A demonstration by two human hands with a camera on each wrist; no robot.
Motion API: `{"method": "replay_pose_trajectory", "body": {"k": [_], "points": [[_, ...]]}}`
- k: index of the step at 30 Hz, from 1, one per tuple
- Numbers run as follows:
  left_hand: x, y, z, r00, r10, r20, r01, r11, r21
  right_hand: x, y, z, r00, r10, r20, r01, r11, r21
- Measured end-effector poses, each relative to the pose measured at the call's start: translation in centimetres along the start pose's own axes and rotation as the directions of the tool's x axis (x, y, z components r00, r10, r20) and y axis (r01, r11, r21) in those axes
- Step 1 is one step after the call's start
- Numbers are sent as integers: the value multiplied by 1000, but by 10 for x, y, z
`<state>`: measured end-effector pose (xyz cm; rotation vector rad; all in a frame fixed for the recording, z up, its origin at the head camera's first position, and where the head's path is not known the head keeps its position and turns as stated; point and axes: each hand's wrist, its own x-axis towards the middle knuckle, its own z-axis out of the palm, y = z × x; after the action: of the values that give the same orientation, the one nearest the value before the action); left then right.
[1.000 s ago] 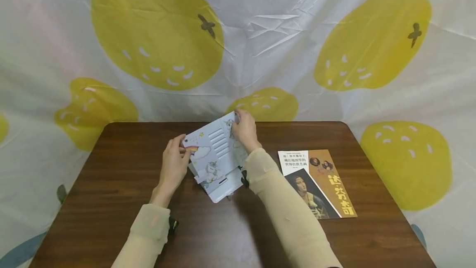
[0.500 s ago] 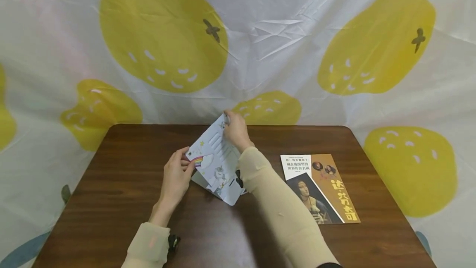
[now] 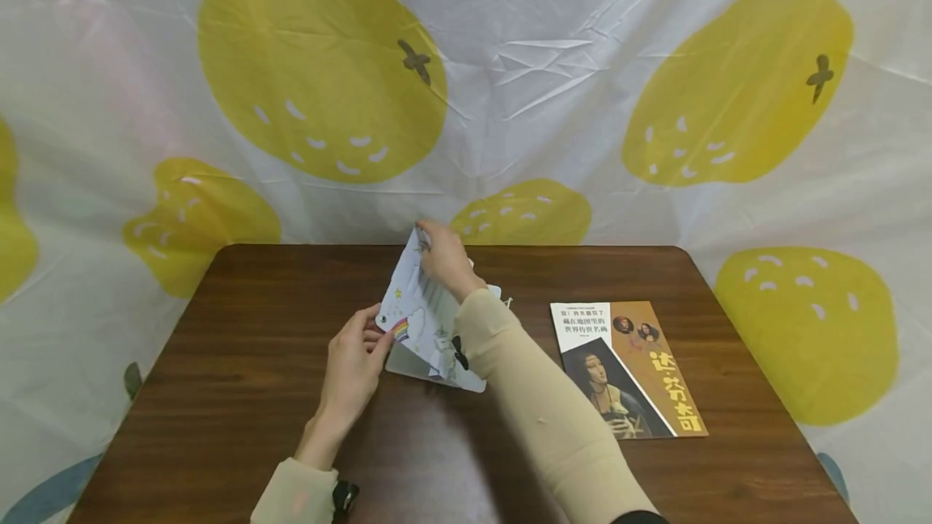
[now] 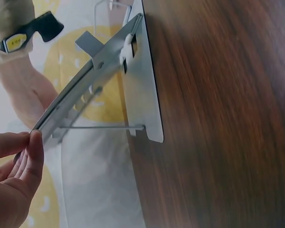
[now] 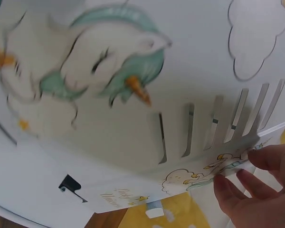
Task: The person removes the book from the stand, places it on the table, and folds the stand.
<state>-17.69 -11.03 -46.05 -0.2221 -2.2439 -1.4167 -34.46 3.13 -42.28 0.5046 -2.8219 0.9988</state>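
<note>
A white metal book stand printed with unicorns, a rainbow and clouds stands on the table, its slotted panel raised at a slant. My left hand pinches the panel's near left corner between thumb and fingers. At the far upper corner, my right hand grips the panel's edge. From the left wrist view, the stand's base appears close against the tabletop, with a thin wire support running between base and panel. In the right wrist view the thumb and fingers hold the edge beside the slots.
A thin paperback book with a portrait on its cover lies flat to the right of the stand. The brown wooden table ends at the back against a white curtain with yellow fruit prints.
The book stand has turned counterclockwise, its panel now facing more to the right. My right hand has moved left with the far corner, while my left hand has shifted slightly right and nearer.
</note>
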Motion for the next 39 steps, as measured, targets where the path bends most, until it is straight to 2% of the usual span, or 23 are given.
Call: {"method": "replay_pose_trajectory", "body": {"k": [11,16,21,26,31,34,39], "points": [[-4,11,7,999,-12,30,13,999,-48,-1,-12,8,999,-18,35,19,999,-41],[-5,10,9,999,-1,37,3,999,-54,-6,-15,8,999,-12,50,15,998,-63],[-4,6,8,999,-3,40,5,999,-48,-13,-15,6,996,-50,69,54,996,-66],[-2,2,6,998,9,63,-7,999,-37,-29,-12,-1,993,-64,100,66,998,-17],[0,-3,4,990,1,139,2,1000,-19,-51,-9,-6,986,-119,113,118,993,17],[2,-7,4,982,-15,187,8,999,39,-65,-7,-7,984,-145,101,141,989,44],[7,-20,8,970,-10,242,-15,995,102,-87,-5,-11,988,-138,75,129,985,117]]}}
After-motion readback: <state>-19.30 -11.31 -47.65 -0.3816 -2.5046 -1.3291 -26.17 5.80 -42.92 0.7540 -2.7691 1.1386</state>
